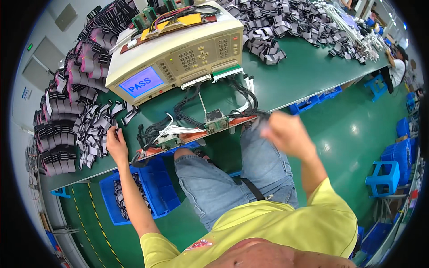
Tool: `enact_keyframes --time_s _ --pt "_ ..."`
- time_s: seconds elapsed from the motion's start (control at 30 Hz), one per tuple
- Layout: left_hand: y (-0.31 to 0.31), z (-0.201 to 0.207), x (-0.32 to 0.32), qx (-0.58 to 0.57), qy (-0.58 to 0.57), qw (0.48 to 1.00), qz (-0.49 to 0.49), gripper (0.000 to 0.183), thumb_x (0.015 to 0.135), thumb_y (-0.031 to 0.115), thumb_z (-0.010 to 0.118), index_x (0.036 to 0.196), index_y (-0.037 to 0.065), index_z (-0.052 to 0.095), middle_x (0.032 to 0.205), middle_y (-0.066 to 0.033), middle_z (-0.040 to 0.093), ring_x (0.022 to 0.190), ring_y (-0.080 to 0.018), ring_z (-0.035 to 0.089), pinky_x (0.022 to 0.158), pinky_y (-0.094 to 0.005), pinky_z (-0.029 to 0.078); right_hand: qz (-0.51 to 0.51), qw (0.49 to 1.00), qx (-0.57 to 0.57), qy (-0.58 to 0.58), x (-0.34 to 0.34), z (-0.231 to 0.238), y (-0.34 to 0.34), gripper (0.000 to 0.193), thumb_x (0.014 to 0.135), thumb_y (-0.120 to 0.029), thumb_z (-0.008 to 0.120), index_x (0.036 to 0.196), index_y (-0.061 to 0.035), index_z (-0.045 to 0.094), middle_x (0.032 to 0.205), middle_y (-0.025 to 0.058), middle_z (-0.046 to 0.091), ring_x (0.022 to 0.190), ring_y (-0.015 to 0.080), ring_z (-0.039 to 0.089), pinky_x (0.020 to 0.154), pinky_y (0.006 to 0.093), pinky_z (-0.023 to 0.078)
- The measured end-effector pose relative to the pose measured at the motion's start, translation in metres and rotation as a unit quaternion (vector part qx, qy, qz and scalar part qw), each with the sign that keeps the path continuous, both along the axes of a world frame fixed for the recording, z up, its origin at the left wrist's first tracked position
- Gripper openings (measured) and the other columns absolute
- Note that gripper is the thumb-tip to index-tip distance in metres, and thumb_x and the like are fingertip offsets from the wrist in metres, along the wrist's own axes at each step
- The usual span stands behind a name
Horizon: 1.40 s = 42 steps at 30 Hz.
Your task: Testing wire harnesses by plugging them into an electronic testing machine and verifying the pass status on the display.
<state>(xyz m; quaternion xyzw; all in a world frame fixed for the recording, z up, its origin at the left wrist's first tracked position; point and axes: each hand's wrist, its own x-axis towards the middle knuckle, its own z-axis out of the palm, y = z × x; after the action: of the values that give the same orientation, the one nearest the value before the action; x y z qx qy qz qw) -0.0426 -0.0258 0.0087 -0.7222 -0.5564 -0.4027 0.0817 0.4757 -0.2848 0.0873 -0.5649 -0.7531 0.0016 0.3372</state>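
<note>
At the left, my left hand (pixel 117 144) reaches the edge of a loose pile of short grey ribbon cables (pixel 91 134) with black ends. Its fingertips close around the end of one cable there. To the right, past the bench edge, my right hand (pixel 288 134) is raised and closed, smeared by motion. A blurred greyish thing shows at its fingers, too unclear to name. Between the hands, a test fixture with a small green board (pixel 216 120) sits along the bench edge. Black and white wires (pixel 183 109) run from it to a beige tester (pixel 178 58) with a lit screen.
Bundled ribbon cables (pixel 58 134) stack up at the far left. More grey cables (pixel 286 22) and white wires (pixel 357 40) cover the back of the green bench (pixel 308 76). Below, a blue bin (pixel 156 187) holds cables. A blue stool (pixel 383 178) and another person (pixel 397 67) are at the right.
</note>
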Motion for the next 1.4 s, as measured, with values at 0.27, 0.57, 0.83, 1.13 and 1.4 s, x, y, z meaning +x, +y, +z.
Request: enact_keyframes --time_s 0.27,0.57,0.83,1.13,1.4 --pt "0.007 -0.003 0.012 0.016 -0.03 0.999 -0.012 0.017 0.101 0.01 0.067 0.115 0.0 0.065 0.091 -0.0172 0.068 0.074 -0.0313 0.065 0.07 -0.0423 0.052 -0.242 0.947 0.199 -0.067 0.114 0.049 0.195 0.034 0.098 -0.023 0.071 0.124 -0.0031 0.062 0.131 0.0182 0.062 0.096 0.0398 0.07 0.084 0.0455 0.059" --pt "-0.005 -0.005 -0.003 0.028 -0.016 0.999 0.004 0.015 0.103 0.01 0.066 0.114 0.001 0.065 0.086 -0.014 0.069 0.072 -0.0252 0.066 0.068 -0.0365 0.053 -0.095 0.97 0.16 0.154 0.033 -0.004 0.044 0.027 0.09 -0.002 0.075 0.115 -0.0019 0.066 0.124 0.0155 0.065 0.074 0.0188 0.071 0.061 0.0301 0.057" --pt "-0.107 0.061 0.093 0.068 -0.318 0.937 -0.126 0.018 0.105 0.004 0.065 0.121 -0.003 0.062 0.109 -0.0094 0.07 0.094 -0.0137 0.067 0.084 -0.0269 0.056 -0.039 0.967 0.007 0.251 0.0 -0.062 -0.041 0.022 0.089 0.001 0.076 0.109 0.0009 0.068 0.113 0.0141 0.069 0.075 0.0195 0.071 0.062 0.0295 0.058" --pt "-0.202 0.032 0.236 -0.224 -0.397 0.759 -0.466 0.023 0.096 -0.006 0.071 0.118 -0.004 0.065 0.107 -0.0152 0.074 0.095 -0.0165 0.07 0.083 -0.0278 0.056 0.212 0.771 -0.121 0.589 -0.064 -0.054 0.002 0.03 0.102 -0.01 0.067 0.13 0.0011 0.065 0.122 0.0109 0.064 0.102 0.0161 0.067 0.089 0.0309 0.058" --pt "-0.201 0.008 0.225 -0.258 -0.439 0.757 -0.41 0.026 0.092 -0.006 0.077 0.116 -0.002 0.065 0.101 -0.0105 0.072 0.088 -0.0135 0.069 0.077 -0.0258 0.056 0.195 0.831 -0.109 0.51 -0.059 -0.075 0.005 0.016 0.096 -0.005 0.075 0.11 0.0011 0.073 0.104 0.0058 0.065 0.085 0.0092 0.061 0.069 0.0237 0.05"
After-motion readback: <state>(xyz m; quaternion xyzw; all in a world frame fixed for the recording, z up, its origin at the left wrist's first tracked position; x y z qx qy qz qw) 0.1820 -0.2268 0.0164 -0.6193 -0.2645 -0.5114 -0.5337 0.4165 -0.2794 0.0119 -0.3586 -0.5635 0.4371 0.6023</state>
